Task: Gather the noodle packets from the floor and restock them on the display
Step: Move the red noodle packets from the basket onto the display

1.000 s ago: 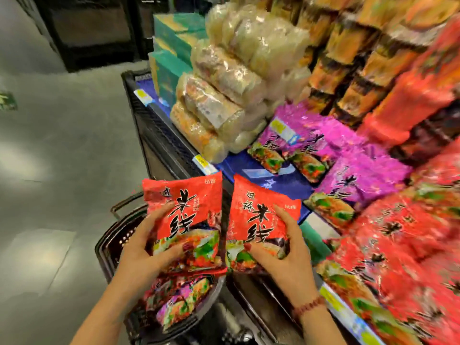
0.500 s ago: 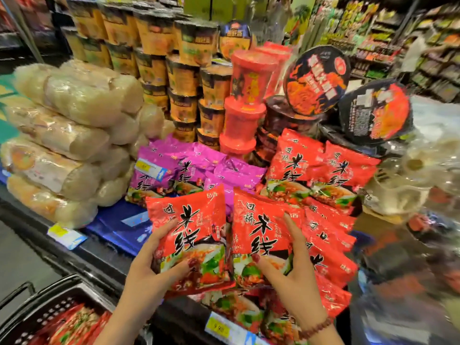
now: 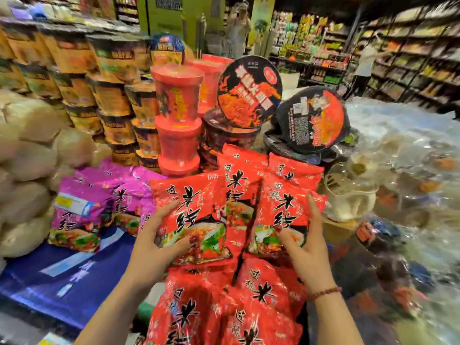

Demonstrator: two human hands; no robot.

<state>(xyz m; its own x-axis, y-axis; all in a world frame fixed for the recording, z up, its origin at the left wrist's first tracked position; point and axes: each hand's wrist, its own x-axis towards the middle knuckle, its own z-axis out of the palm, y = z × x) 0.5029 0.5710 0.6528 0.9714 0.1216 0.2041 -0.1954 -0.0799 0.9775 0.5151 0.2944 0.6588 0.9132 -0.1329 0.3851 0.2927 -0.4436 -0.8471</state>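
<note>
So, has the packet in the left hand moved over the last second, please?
Yes. The packet went from over the basket, left of the purple packets, to their right, above the red stack.

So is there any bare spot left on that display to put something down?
Yes: the blue shelf surface, between the purple packets, the pale bagged noodles and the red packet pile. Behind, the stacked cups and bowls are packed tight.
</note>
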